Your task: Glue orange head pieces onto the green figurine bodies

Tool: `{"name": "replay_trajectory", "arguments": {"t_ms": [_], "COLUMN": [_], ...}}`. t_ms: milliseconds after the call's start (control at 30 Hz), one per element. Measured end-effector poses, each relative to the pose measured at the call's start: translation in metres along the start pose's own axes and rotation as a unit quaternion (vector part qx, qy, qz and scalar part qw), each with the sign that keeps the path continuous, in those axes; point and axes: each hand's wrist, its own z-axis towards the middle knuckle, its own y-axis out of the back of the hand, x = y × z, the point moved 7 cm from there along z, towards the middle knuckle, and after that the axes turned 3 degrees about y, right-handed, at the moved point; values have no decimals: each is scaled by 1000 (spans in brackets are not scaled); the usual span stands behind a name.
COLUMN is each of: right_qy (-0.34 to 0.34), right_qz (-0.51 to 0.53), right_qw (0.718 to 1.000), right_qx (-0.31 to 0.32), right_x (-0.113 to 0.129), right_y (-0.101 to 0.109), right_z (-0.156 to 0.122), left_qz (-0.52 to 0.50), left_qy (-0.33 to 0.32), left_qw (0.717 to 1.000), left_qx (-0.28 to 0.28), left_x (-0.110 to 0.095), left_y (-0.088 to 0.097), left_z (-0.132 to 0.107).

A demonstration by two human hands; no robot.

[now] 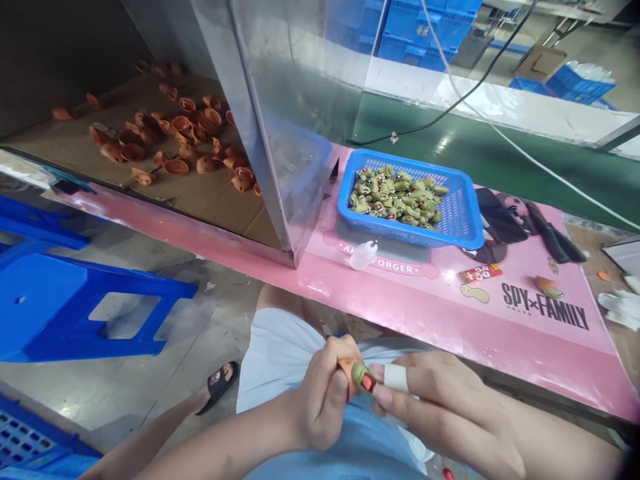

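Observation:
Low over my lap, my left hand (325, 393) is closed round a small orange shell-like piece (347, 367), most of it covered by the fingers. My right hand (440, 397), with white tape on one finger, pinches a small olive-green moulded piece (358, 372) that has a red spot. The green piece touches the orange one; how far they fit together I cannot tell. Beyond the hands, a blue basket (460, 230) on the pink mat holds many similar green pieces (400, 197). Another orange-and-green piece (549, 287) lies to the right on the mat.
Loose orange shells (185, 127) lie on cardboard inside a metal-walled booth (280, 167) at left. The pink mat (450, 320) carries a clear little bottle (363, 255), a red wrapper (481, 273) and dark objects (500, 217). A blue stool (45, 300) stands left; cables (480, 87) hang behind.

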Motion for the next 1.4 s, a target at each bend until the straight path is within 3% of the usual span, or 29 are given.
{"name": "replay_trajectory", "arguments": {"t_ms": [67, 167, 367, 900, 1033, 1167, 1267, 1400], "right_qy": [8, -39, -63, -68, -70, -84, -51, -16], "right_qz": [18, 24, 28, 17, 36, 38, 8, -16], "right_qw": [1000, 999, 997, 997, 997, 993, 986, 981], "right_qx": [-6, -7, -19, -43, -14, 72, 158, 192], "right_x": [-9, -20, -19, -18, -27, -38, -39, -39], "right_y": [-2, -7, -12, -11, -16, -21, -25, -23], "right_z": [0, -5, -17, -18, -21, -17, -10, -1], "left_qz": [-53, -84, -100, -147, -168, -191, -225, -236], "left_qy": [104, 177, 191, 194, 227, 281, 319, 389], "left_qw": [993, 980, 976, 969, 958, 938, 918, 889], "left_qx": [-14, -31, -37, -35, -42, -67, -66, -43], "left_x": [12, 20, 22, 24, 33, 43, 47, 50], "left_y": [-2, -3, -3, -7, -4, 3, 3, 1], "left_z": [-1, -1, 0, 0, 2, 6, 9, 8]}}
